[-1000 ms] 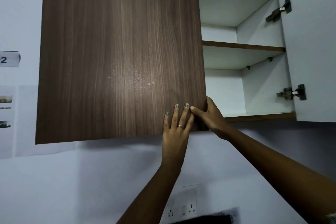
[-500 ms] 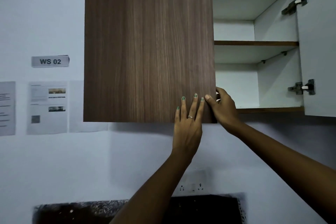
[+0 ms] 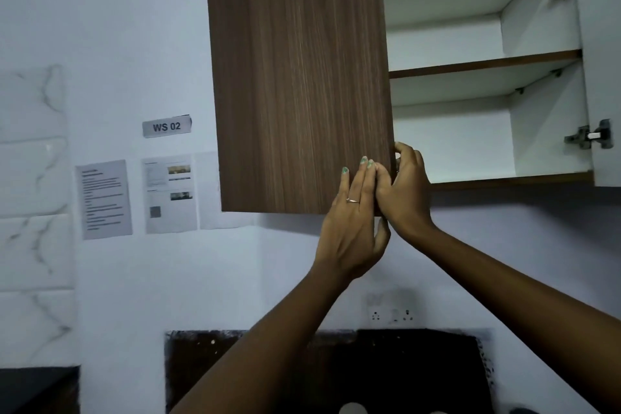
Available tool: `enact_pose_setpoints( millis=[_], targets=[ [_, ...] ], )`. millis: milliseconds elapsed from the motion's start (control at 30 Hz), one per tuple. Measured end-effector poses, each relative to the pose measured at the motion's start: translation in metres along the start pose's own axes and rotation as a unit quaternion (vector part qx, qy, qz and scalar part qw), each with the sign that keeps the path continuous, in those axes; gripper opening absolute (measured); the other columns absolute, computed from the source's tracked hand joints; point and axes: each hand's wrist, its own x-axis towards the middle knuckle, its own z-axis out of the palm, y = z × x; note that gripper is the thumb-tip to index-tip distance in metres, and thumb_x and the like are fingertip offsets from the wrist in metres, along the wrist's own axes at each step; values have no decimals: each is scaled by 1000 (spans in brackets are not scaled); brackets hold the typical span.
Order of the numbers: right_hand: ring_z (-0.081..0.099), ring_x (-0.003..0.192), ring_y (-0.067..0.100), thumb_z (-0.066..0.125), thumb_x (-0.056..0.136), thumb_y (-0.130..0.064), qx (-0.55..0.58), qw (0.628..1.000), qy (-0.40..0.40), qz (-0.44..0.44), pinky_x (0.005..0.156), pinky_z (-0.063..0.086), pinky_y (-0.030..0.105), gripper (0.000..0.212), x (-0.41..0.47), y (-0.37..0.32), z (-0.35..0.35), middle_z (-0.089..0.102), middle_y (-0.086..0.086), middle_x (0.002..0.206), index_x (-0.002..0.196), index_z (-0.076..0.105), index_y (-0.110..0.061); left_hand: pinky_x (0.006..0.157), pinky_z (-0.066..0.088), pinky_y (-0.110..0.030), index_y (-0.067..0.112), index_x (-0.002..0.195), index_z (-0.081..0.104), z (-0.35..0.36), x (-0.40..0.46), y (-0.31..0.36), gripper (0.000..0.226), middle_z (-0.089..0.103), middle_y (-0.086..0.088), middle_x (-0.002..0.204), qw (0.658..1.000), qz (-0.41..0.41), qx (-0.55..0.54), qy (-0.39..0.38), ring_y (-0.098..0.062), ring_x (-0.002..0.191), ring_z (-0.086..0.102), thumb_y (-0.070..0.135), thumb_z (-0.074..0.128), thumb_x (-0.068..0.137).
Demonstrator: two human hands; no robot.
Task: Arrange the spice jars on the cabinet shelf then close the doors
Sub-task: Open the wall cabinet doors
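The wall cabinet's brown wood left door (image 3: 295, 77) stands partly swung out. My left hand (image 3: 349, 232) lies flat against the door's lower right corner, fingers on its front face, thumb below the bottom edge. My right hand (image 3: 403, 188) curls around the door's free edge just beside it, the two hands touching. The right door (image 3: 605, 60) hangs wide open, its white inner side showing. Behind it the middle shelf (image 3: 484, 64) and the cabinet floor (image 3: 504, 178) are white inside. No spice jars are in sight.
Metal hinges (image 3: 588, 138) stick out from the right door. Below the cabinet are a wall socket (image 3: 393, 312) and a dark speckled counter (image 3: 403, 373). A "WS 02" label (image 3: 167, 126) and printed sheets (image 3: 104, 198) hang on the wall at left.
The left door's face looks narrower than before, and my right hand has wrapped further round its edge. The view has shifted, showing more wall at left and the counter below.
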Motion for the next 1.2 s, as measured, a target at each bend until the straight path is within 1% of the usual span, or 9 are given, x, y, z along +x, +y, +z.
enact_pose_setpoints(
  millis=[67,167,300,433,633,767,900,1067,1200],
  targets=[
    [57,107,23,52,93,-17,8,1000,8,-9,80,44,23,40,-9,-12,0,50,10,127,131,44,-8,115,31,-43,0,148,11,-18,-4,-2,72,11,-15,158,999,46,-20,21,-26,147,9,13,48,88],
    [58,106,21,53,93,-16,20,999,25,-16,77,40,18,40,-22,-32,3,51,9,125,131,46,-8,101,48,-36,4,149,11,-46,-8,-5,70,5,-8,158,996,77,-42,25,-29,144,23,22,38,87],
    [58,105,21,54,91,-10,56,997,36,-42,79,45,20,40,-47,-69,10,53,10,121,130,47,-7,113,32,-48,-1,146,25,-84,-19,-18,66,19,-16,156,991,132,5,25,-29,147,15,25,38,87],
    [58,102,23,57,88,-9,76,994,39,-67,79,52,31,43,-73,-111,24,53,11,115,130,48,-7,115,24,-52,4,146,26,-130,-30,-36,68,20,-15,156,985,152,66,44,-29,147,14,28,42,83],
    [55,104,27,61,80,-5,81,991,-4,-109,81,52,35,59,-109,-159,51,49,13,112,136,41,-5,119,17,-41,11,146,27,-202,-53,-68,72,18,-8,157,967,161,193,43,-26,147,14,26,46,78],
    [47,115,28,60,74,-1,99,984,-59,-137,95,47,36,70,-133,-186,73,45,14,124,139,34,-3,119,15,-41,10,146,25,-243,-73,-89,72,19,-7,157,951,164,259,35,-26,147,14,23,47,79],
    [31,133,22,56,78,-5,112,976,-113,-149,110,27,25,70,-150,-214,100,35,12,144,142,28,-3,120,11,-36,10,148,21,-277,-95,-108,78,17,-4,157,939,143,312,27,-24,147,12,15,53,77],
    [26,139,23,59,79,-15,101,961,-183,-181,110,31,32,77,-166,-235,128,26,11,152,146,22,-6,118,13,-34,11,147,24,-314,-121,-125,59,23,-6,154,926,100,362,36,-23,145,18,4,33,89],
    [27,140,26,56,81,-13,63,951,-231,-194,110,33,38,72,-185,-242,152,25,11,153,145,24,-6,114,20,-40,7,140,41,-339,-134,-137,55,36,-12,149,887,125,443,-5,-28,142,26,-5,30,87]
  ],
)
